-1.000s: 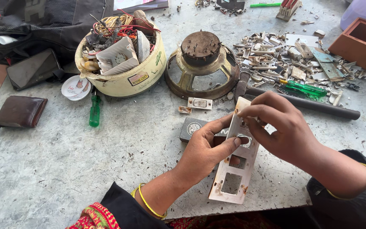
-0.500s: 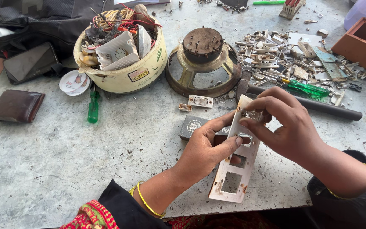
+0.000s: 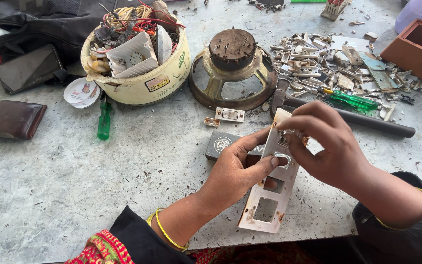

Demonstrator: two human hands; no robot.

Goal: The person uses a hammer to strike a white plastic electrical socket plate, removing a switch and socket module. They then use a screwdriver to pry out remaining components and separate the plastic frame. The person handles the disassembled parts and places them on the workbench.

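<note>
Both hands grip a worn white switch plate [image 3: 273, 188] held tilted over the worktop's [image 3: 74, 195] near edge. The left hand [image 3: 238, 168] clamps its long side, thumb pressed across the front; the right hand [image 3: 326, 144] pinches the top end at 12 o'clock. At 11 o'clock beyond it — a rusty speaker frame [image 3: 233, 68]; a green screwdriver [image 3: 104, 120] lies at 9 o'clock.

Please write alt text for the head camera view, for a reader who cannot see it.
Two bare hands hold a long white plastic switch plate with square cut-outs over a grey worktable: the left hand grips its edge, the right hand pinches its upper end. Behind them lie a rusty round speaker frame and a cream tub of scrap parts.
</note>
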